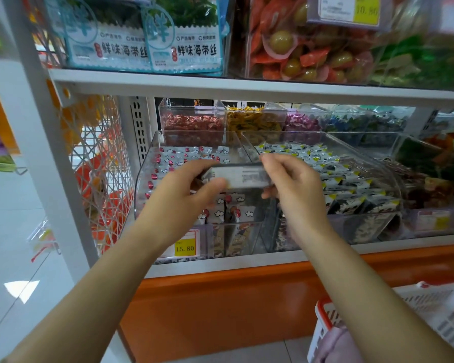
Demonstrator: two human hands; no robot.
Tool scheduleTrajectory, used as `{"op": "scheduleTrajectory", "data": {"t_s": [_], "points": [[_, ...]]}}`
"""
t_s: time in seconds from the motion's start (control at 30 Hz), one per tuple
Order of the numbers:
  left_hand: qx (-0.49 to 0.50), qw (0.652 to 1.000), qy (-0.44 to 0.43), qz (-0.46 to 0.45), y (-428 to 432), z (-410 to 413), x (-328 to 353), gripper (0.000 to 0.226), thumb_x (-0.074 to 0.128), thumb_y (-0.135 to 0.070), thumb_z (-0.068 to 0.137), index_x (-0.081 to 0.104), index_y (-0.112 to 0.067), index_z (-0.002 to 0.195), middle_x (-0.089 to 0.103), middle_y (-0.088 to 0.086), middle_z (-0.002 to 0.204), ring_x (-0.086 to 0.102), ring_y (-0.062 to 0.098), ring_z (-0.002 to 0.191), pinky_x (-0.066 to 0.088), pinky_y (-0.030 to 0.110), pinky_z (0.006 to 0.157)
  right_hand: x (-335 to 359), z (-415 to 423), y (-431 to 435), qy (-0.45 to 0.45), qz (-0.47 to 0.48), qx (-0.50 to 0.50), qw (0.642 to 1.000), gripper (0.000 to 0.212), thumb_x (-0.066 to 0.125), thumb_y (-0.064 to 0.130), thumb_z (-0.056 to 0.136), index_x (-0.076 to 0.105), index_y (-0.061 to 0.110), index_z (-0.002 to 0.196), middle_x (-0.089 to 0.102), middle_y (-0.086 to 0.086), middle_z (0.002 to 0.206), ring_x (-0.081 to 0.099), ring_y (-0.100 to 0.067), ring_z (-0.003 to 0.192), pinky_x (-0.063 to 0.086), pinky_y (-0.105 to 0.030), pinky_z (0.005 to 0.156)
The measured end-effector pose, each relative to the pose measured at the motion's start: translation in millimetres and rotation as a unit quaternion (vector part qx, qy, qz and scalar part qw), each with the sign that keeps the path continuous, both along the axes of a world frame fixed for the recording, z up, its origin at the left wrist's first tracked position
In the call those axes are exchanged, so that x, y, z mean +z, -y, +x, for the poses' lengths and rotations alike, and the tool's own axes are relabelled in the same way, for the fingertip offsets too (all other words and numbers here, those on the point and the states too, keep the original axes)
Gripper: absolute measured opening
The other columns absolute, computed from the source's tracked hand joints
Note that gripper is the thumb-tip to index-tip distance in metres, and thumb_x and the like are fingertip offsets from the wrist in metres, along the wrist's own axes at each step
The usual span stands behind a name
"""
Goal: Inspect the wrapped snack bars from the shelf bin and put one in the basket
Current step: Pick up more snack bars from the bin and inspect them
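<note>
Held snack bar (pixel 240 176) at centre of frame, before the bin (pixel 146 179), pinched at its ends between curled fingers of left hand (pixel 184 189) and right hand (pixel 294 184). Could have slipped, given slick wrapper and light pinch, dropping short of basket (pixel 321 314) at lower right.

Snack bar (pixel 237 176) at frame centre, held crosswise between left hand (pixel 184 191) and right hand (pixel 292 186), in front of shelf bin (pixel 152 153). Shelf bin centre-left on lower shelf (pixel 247 265), wrapped bars (pixel 174 159) inside. Second bin (pixel 351 179) just beside it on right, also filled. Row of smaller bins (pixel 194 121) behind both. Price tag (pixel 185 244) on shelf bin front, below left hand. Upper shelf (pixel 220 85) above: packets (pixel 147 51) upper left, sweets bin (pixel 304 51) upper right. Mesh side panel (pixel 100 166) left of bins. Basket (pixel 430 302) in lower right corner, below shelf, partly behind right forearm.
</note>
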State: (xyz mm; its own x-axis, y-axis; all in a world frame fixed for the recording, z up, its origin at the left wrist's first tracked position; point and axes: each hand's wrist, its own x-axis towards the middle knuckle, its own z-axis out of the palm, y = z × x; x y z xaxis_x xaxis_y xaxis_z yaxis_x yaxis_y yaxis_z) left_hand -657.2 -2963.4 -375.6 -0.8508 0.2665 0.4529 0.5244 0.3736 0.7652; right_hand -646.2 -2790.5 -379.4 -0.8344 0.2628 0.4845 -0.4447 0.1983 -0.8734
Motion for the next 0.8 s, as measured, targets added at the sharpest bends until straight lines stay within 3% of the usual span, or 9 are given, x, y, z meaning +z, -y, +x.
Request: {"op": "scheduleTrajectory", "data": {"t_s": [0.1, 0.2, 0.27, 0.33, 0.43, 0.5, 0.57, 0.67, 0.8], "points": [[0.017, 0.995, 0.024, 0.095, -4.2, -5.3, 0.8, 0.015, 0.049, -0.020, 0.095, 0.064, -0.016, 0.094, 0.066, 0.002, 0.083, 0.062, 0.005, 0.069, 0.052, 0.015, 0.063, 2.8, -1.3, -3.3, 0.026, -0.089, 0.097, 0.991, 0.019, 0.051, 0.017, 0.094, 0.068, 0.024, 0.101, 0.066, 0.002, 0.089, 0.060, -0.003, 0.068, 0.050, -0.018, 0.058], [0.037, 0.988, 0.048, 0.140, -8.9, -11.0, -0.2, 0.022, 0.046, -0.020, 0.097, 0.065, -0.011, 0.091, 0.066, 0.009, 0.083, 0.062, 0.009, 0.069, 0.058, 0.028, 0.071, -1.4, -3.6, -8.1, 0.024, 0.050, 0.088, 0.995, 0.032, 0.059, 0.020, 0.090, 0.058, 0.044, 0.111, 0.067, 0.019, 0.095, 0.062, 0.002, 0.083, 0.051, -0.017, 0.068], [0.023, 0.984, 0.073, 0.163, -14.8, -13.0, -1.4, 0.022, 0.045, -0.019, 0.097, 0.064, -0.011, 0.090, 0.064, 0.008, 0.081, 0.062, 0.008, 0.068, 0.058, 0.026, 0.068, -3.4, -6.2, -8.4, 0.020, 0.082, 0.059, 0.995, 0.035, 0.063, 0.024, 0.087, 0.055, 0.043, 0.116, 0.065, 0.009, 0.111, 0.061, -0.003, 0.097, 0.052, -0.022, 0.076], [0.006, 0.982, 0.092, 0.165, -21.4, -15.9, -3.4, 0.021, 0.046, -0.022, 0.097, 0.062, -0.010, 0.100, 0.064, 0.004, 0.086, 0.062, 0.005, 0.071, 0.056, 0.023, 0.065, -2.6, -8.5, -9.1, 0.007, 0.041, 0.036, 0.998, 0.033, 0.065, 0.020, 0.086, 0.057, 0.032, 0.116, 0.064, -0.003, 0.108, 0.064, -0.008, 0.091, 0.054, -0.023, 0.070], [0.067, 0.996, 0.041, 0.049, -24.3, -26.6, -7.7, 0.025, 0.048, -0.032, 0.095, 0.056, -0.015, 0.112, 0.063, -0.002, 0.097, 0.059, 0.009, 0.085, 0.052, 0.030, 0.073, -0.2, -13.0, -17.0, 0.004, 0.031, -0.030, 0.999, 0.028, 0.069, 0.021, 0.083, 0.058, 0.028, 0.108, 0.063, -0.007, 0.105, 0.065, -0.018, 0.094, 0.057, -0.031, 0.073], [0.086, 0.992, -0.024, -0.086, -23.7, -35.0, -9.9, 0.010, 0.050, -0.022, 0.092, 0.059, -0.020, 0.097, 0.063, 0.003, 0.100, 0.056, 0.018, 0.093, 0.048, 0.037, 0.081, 2.1, -15.3, -23.4, 0.008, 0.061, -0.071, 0.996, 0.027, 0.071, 0.024, 0.081, 0.057, 0.029, 0.103, 0.063, -0.007, 0.110, 0.061, -0.024, 0.103, 0.052, -0.045, 0.086], [0.065, 0.980, -0.032, -0.185, -25.1, -41.8, -15.2, 0.020, 0.048, -0.009, 0.088, 0.059, -0.022, 0.099, 0.063, 0.009, 0.106, 0.051, 0.026, 0.101, 0.045, 0.041, 0.087, 4.7, -17.4, -28.2, 0.003, 0.085, -0.087, 0.993, 0.027, 0.071, 0.023, 0.081, 0.057, 0.024, 0.104, 0.063, -0.006, 0.106, 0.061, -0.022, 0.100, 0.050, -0.046, 0.089], [0.049, 0.974, -0.006, -0.219, -26.3, -46.2, -21.3, 0.052, 0.044, -0.004, 0.087, 0.042, -0.022, 0.135, 0.061, 0.001, 0.112, 0.043, 0.026, 0.114, 0.038, 0.044, 0.098, 8.3, -19.8, -33.0, -0.013, 0.115, -0.108, 0.987, 0.027, 0.071, 0.021, 0.081, 0.058, 0.018, 0.104, 0.063, -0.002, 0.097, 0.061, -0.016, 0.090, 0.051, -0.033, 0.082], [0.052, 0.960, -0.015, -0.274, -26.7, -55.2, -24.2, 0.057, 0.040, -0.014, 0.092, 0.024, -0.025, 0.145, 0.059, -0.001, 0.124, 0.038, 0.026, 0.123, 0.023, 0.042, 0.105, 11.7, -22.2, -36.8, -0.029, 0.165, -0.121, 0.978, 0.027, 0.070, 0.022, 0.082, 0.057, 0.019, 0.105, 0.058, 0.013, 0.089, 0.054, 0.003, 0.079, 0.041, -0.005, 0.068]]}}
